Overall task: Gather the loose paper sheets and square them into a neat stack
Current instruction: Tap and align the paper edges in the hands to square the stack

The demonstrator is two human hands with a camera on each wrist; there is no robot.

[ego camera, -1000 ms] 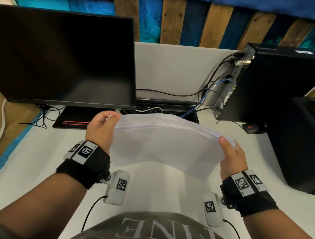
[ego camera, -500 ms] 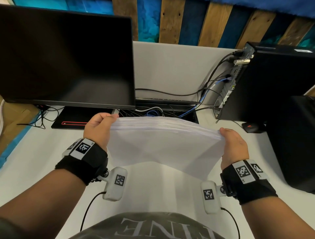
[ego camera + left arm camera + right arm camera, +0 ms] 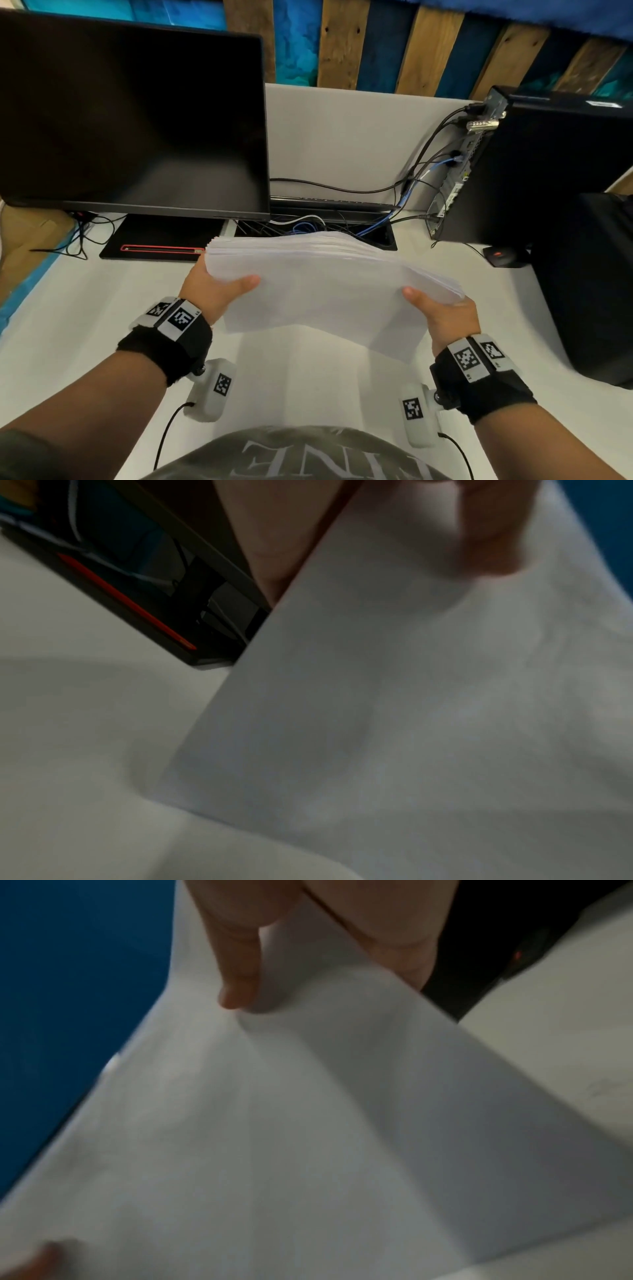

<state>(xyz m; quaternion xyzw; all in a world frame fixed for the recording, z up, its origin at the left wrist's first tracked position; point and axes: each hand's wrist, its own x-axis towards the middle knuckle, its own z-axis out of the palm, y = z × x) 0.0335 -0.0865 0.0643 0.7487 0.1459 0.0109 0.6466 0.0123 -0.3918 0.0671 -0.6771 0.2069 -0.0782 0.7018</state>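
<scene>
A thick stack of white paper sheets (image 3: 329, 284) is held up over the white desk (image 3: 68, 325), tilted with its far edge raised and slightly fanned. My left hand (image 3: 219, 287) grips the stack's left side, thumb lying on the top sheet. My right hand (image 3: 442, 311) grips the right side, thumb on top as well. The left wrist view shows the sheets (image 3: 394, 710) from below with my fingers (image 3: 486, 534) under them. In the right wrist view my thumb (image 3: 240, 969) presses on the paper (image 3: 308, 1137). The sheets' lower edge hangs close above the desk.
A black monitor (image 3: 130, 116) stands at the back left on a black base with a red stripe (image 3: 161, 248). A black computer tower (image 3: 534, 164) with cables (image 3: 404, 205) stands at the right, with a small black device (image 3: 503, 255) beside it. A dark object (image 3: 592, 284) fills the right edge.
Both hands shifted their hold, so the thumbs now lie on top of the sheets. The stack has tipped flatter and its sheets lie more closely together than before.
</scene>
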